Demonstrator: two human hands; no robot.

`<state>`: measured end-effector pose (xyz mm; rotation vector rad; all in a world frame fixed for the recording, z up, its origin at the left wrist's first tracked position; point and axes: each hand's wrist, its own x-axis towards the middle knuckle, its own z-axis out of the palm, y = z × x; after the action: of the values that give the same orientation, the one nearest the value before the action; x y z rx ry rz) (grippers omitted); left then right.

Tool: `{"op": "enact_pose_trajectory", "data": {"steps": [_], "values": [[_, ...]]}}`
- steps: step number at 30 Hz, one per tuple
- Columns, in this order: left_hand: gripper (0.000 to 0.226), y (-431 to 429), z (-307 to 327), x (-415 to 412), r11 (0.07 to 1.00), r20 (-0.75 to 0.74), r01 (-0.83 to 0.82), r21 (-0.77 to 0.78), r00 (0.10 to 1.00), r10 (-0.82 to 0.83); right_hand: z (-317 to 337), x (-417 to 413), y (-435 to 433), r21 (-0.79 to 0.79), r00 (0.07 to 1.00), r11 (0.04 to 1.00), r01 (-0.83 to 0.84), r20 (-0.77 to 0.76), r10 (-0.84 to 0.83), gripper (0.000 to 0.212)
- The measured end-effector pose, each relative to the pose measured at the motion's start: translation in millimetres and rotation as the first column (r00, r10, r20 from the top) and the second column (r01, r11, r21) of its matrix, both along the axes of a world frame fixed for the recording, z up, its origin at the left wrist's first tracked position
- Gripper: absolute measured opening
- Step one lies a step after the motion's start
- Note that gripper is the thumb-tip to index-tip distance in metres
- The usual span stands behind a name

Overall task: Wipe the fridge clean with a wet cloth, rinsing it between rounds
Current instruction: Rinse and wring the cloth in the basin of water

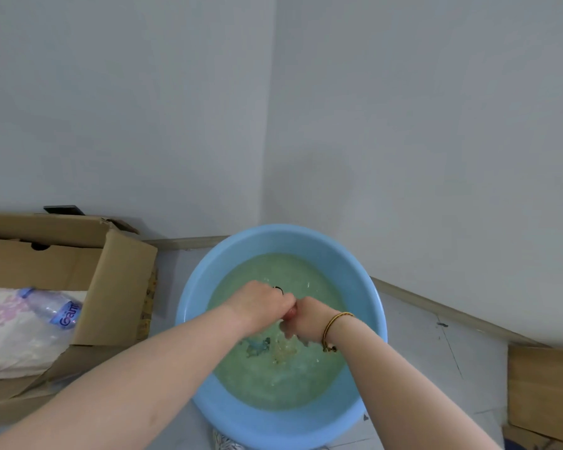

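A blue basin (306,238) of greenish water (273,384) is sitting beneath both grips, a cardboard box (121,287) lying to their left. The left grip (260,303) and right grip (306,321) are touching, both clenching the cloth (257,345), which is trailing just below them into the water.

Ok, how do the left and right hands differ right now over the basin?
The left hand wears a dark ring, the right hand a gold bracelet at its wrist. The left hand shows its back, knuckles up; the right hand angles down, fingers toward the water. Both grip the wet cloth over the blue basin.
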<state>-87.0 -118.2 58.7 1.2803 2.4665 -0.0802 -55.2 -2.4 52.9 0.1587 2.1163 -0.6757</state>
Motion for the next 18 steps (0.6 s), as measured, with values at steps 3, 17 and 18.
{"op": "enact_pose_trajectory", "data": {"steps": [3, 17, 18], "values": [[0.027, -4.2, -4.1, -1.1, 0.977, -0.152, 0.085, 0.196, 0.987, -0.055, 7.8, 2.1, 6.2, -0.181, 0.936, 0.942, 0.283, 0.267, -0.23, 0.025], [0.033, -36.6, -16.1, 2.3, 0.697, 0.944, -0.687, -0.204, -0.326, -0.046, -19.3, 16.4, 24.3, 0.237, 0.204, 0.943, 0.233, -0.96, 0.191, 0.017], [0.052, -40.0, -19.0, -1.5, 0.735, 0.917, -0.652, -0.187, -0.384, -0.108, -19.8, 15.3, 25.3, 0.266, 0.126, 0.943, 0.2, -0.961, 0.244, 0.012]]}}
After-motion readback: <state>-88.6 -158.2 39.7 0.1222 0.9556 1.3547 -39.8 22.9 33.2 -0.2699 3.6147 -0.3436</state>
